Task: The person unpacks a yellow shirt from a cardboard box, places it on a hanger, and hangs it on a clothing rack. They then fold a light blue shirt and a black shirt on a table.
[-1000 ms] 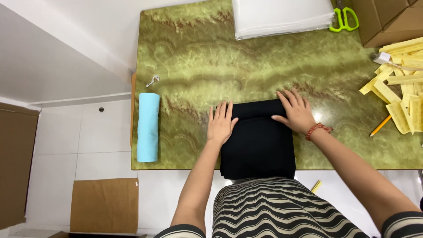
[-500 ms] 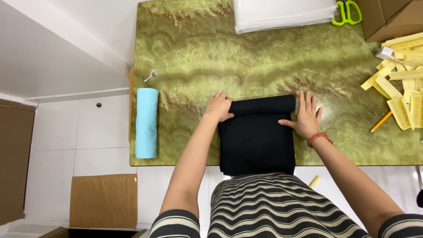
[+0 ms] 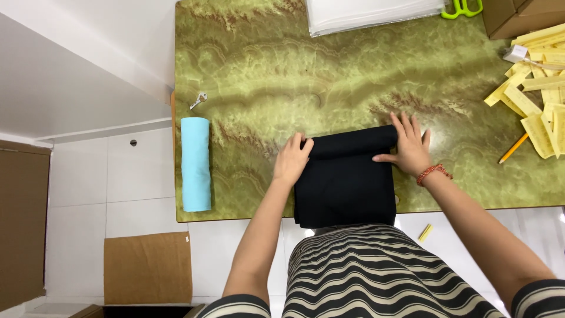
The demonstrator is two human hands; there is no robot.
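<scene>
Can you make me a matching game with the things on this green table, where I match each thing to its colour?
Things:
1. cloth under the hands
2. roll at the table's left edge
3. scissors handles at the top
4. paper strips on the right

Colours:
A. yellow
B. black
C. bright green
D. light blue

Pairs: 1-B, 2-D, 3-C, 4-A

Black cloth: matt, smooth knit, soft roll at its far edge. Table: glossy green marbled stone-look top, catching glare; light blue roll looks like matt fabric. Yellow strips papery and flat; scissors with shiny green plastic handles; cardboard sheet dull brown.
</scene>
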